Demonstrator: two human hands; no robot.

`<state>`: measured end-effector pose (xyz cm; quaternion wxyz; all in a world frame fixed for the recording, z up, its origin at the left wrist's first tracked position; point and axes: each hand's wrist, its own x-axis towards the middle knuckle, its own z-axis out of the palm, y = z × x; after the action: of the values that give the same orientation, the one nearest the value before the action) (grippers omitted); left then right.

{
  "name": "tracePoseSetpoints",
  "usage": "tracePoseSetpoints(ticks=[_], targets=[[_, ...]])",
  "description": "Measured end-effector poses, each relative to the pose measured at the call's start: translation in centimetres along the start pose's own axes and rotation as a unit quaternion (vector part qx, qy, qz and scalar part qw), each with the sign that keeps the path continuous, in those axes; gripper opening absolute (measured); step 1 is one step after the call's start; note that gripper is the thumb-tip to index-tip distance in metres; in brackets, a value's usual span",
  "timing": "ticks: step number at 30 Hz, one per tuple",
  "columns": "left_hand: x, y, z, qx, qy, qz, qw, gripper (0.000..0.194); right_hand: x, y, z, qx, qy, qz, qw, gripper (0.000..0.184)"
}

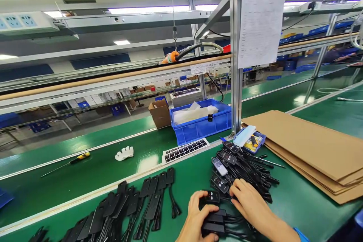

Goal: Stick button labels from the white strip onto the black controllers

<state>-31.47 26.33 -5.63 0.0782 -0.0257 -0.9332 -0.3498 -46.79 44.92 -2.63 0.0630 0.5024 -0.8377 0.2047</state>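
My left hand curls its thumb and fingers around a small black controller box with small marks on its face. More black boxes with cables lie under and beside that hand. My right hand is just to the right, fingers bent in over the cables; what lies between its fingertips is hidden. Behind it is a pile of black controllers with cables, and one has a lighter, shiny face. To the left, a row of black controllers lies with their cables toward me.
Sheets of black labels lie before a blue bin of white packing material. Flat cardboard is stacked at right. A screwdriver and white glove lie at left. A metal post stands behind the pile.
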Motion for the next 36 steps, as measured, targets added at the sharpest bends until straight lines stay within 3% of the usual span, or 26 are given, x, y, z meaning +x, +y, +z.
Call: tracePoseSetpoints(ticks=[4,7,11,14,18,20,24,26,29,32,36], targets=[[0.3,0.5,-0.6,-0.019,-0.03,-0.051,0.998,0.062,0.0,0.3,0.9,0.025,0.037,0.068,0.997,0.023],[0.7,1.2,-1.1,-0.053,-0.049,-0.065,0.995,0.061,0.5,0.8,0.7,0.084,-0.002,0.096,0.992,0.023],[0.3,1.8,-1.4,-0.107,-0.017,-0.05,0.993,0.052,0.5,0.4,-0.4,0.174,-0.029,0.087,0.98,0.024],[-0.5,1.8,-1.4,-0.107,-0.01,-0.027,0.994,0.043,-0.3,-0.4,-1.3,0.179,-0.06,0.048,0.981,0.029],[-1.0,0.8,-1.1,-0.044,-0.006,-0.003,0.999,0.088,-1.4,-1.4,-1.8,0.135,-0.129,0.017,0.982,0.034],[-0.9,0.0,-0.9,-0.009,-0.035,0.001,0.999,0.107,-1.6,-1.5,-1.9,0.124,-0.148,0.001,0.981,0.036],[-0.5,-0.9,-0.6,0.032,-0.088,0.022,0.995,0.103,-0.6,-1.0,-1.1,0.054,-0.102,0.024,0.993,0.015],[-0.4,-0.9,-0.6,0.041,-0.089,0.031,0.995,0.1,0.1,-0.7,-0.1,-0.028,-0.072,0.046,0.996,0.022],[-0.3,-0.7,-0.8,0.038,-0.109,0.044,0.992,0.095,0.7,-0.7,2.0,-0.094,-0.051,0.018,0.994,0.031],[-0.5,-0.6,-0.9,0.031,-0.112,0.055,0.992,0.094,0.7,-0.8,3.1,-0.076,-0.049,-0.013,0.996,0.039],[-0.9,-0.5,-1.2,0.043,-0.076,0.061,0.994,0.096,0.8,-0.9,2.7,0.034,-0.114,-0.026,0.993,0.043]])
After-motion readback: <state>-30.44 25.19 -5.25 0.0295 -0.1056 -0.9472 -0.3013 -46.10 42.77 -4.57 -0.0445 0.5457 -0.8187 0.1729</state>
